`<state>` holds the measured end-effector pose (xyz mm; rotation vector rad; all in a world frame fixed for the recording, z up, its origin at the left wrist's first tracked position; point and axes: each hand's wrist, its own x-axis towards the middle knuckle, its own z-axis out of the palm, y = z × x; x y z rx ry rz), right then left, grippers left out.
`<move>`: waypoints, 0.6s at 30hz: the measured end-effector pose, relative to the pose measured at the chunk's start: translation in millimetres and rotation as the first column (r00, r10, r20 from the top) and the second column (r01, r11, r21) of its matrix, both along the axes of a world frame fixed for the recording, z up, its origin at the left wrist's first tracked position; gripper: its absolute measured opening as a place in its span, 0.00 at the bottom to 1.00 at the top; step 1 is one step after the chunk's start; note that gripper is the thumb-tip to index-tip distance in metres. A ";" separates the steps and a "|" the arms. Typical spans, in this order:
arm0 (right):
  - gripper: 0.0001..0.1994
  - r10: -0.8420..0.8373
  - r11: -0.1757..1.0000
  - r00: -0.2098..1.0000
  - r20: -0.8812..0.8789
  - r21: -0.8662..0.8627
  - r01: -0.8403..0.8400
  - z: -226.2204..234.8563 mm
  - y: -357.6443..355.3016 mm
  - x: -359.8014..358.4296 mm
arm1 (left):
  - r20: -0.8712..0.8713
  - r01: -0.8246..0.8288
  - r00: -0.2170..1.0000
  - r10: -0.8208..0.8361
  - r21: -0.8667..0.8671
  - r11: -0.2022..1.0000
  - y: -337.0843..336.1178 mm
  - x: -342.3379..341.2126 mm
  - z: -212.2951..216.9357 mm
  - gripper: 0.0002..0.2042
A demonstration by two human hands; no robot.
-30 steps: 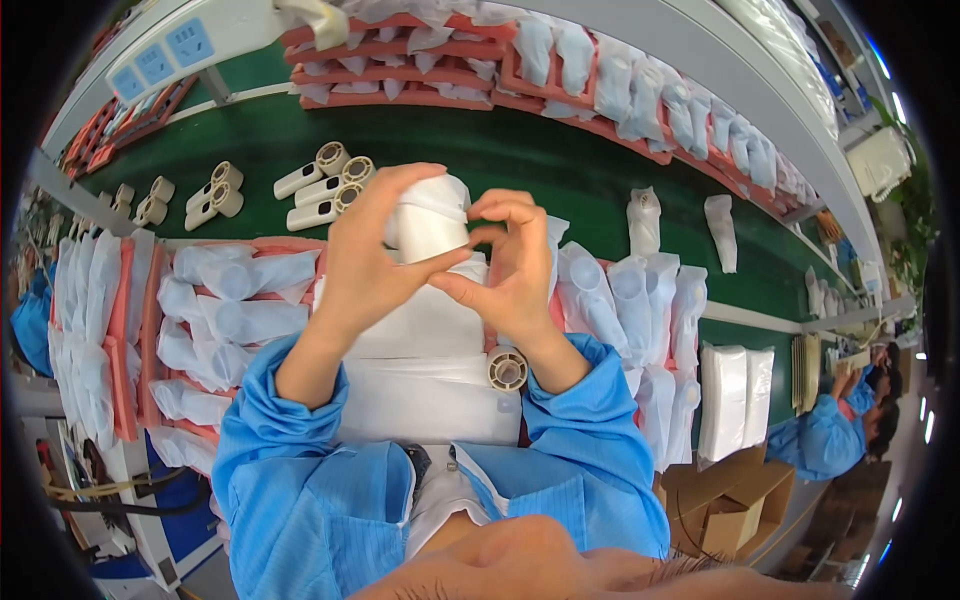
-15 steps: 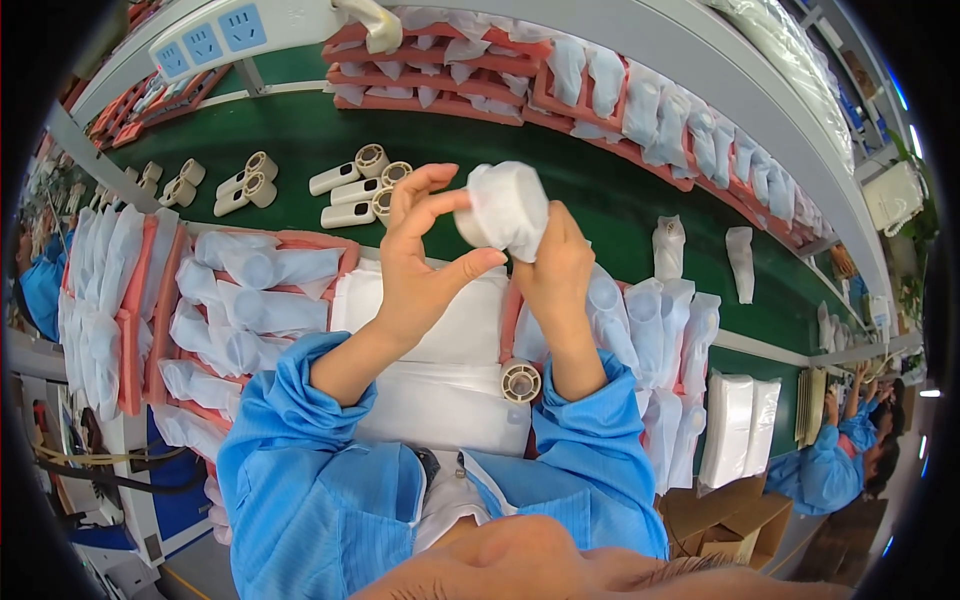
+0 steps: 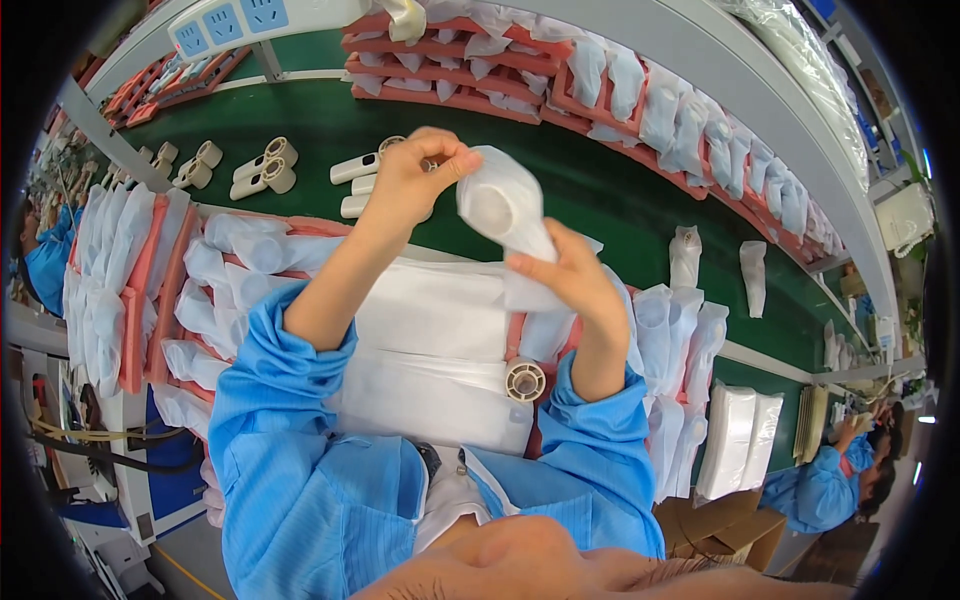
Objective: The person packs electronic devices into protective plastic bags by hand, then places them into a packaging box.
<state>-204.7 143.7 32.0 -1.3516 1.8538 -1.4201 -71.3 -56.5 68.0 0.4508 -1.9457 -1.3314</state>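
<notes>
In front of my chest I hold up a hair-dryer-shaped housing (image 3: 500,205) inside a thin white bag; its round head shows through. My left hand (image 3: 412,182) is closed, pinching the bag's upper left edge between thumb and fingers. My right hand (image 3: 575,278) grips the lower right part, where the handle lies under the bag. A flat stack of white bags (image 3: 430,312) lies below my hands. Beside that stack sits a cream ring-shaped part (image 3: 525,380). Unwrapped cream housings (image 3: 265,170) stand on the green bench past my left arm, some hidden by my left hand.
Pink trays (image 3: 150,290) of bagged housings flank me, and more pink trays (image 3: 460,75) are stacked at the back. Two bagged pieces (image 3: 685,258) stand on the green bench at right. A power strip (image 3: 265,20) hangs overhead. Clear packs (image 3: 738,440) lie right; co-workers sit farther off.
My left hand has moved up from beside the housing and now pinches the bag's edge. The bagged housing has turned so its round opening faces me. My right hand has shifted slightly lower and right.
</notes>
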 end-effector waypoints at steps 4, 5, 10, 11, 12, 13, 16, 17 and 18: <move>0.19 -0.486 0.857 0.821 -0.299 0.022 0.515 -25.0 -3.1 -61.2 | 0.342 -0.055 0.930 0.133 -0.229 0.972 -29.0 7.6 -50.5 0.19; 0.19 -0.623 0.721 0.657 -0.425 0.015 0.693 -33.5 -3.0 -78.0 | 0.426 -0.113 0.853 0.302 -0.414 0.903 -33.5 9.5 -65.1 0.24; 0.26 -0.663 0.639 0.425 -0.617 -0.170 0.750 -73.5 18.6 -128.0 | 0.611 -0.023 0.738 0.286 -0.400 0.916 -52.3 3.2 -124.8 0.41; 0.27 -0.672 0.643 0.391 -0.629 -0.233 0.729 -63.0 16.9 -121.1 | 0.612 -0.023 0.739 0.283 -0.397 0.917 -51.9 1.5 -126.1 0.41; 0.29 -0.659 0.701 0.472 -0.585 -0.249 0.669 -54.7 13.6 -111.5 | 0.618 -0.003 0.739 0.268 -0.395 0.919 -50.7 0.3 -127.5 0.42; 0.30 -0.636 0.751 0.551 -0.541 -0.269 0.603 -48.5 6.3 -98.7 | 0.625 0.016 0.739 0.253 -0.391 0.920 -48.9 -0.5 -128.9 0.43; 0.32 -0.329 0.942 0.866 -0.375 -0.197 0.272 -36.8 -23.4 -48.9 | 0.581 0.083 0.812 0.045 -0.191 0.978 -28.0 -4.9 -114.3 0.43; 0.32 -0.235 0.966 0.896 -0.376 -0.192 0.173 -34.9 -33.5 -27.5 | 0.488 0.137 0.864 -0.125 0.009 0.990 -14.0 -6.4 -102.6 0.42; 0.32 -0.236 0.967 0.897 -0.374 -0.184 0.178 -33.8 -42.1 -11.1 | 0.354 0.207 0.896 -0.269 0.203 0.957 -0.7 -5.4 -95.4 0.41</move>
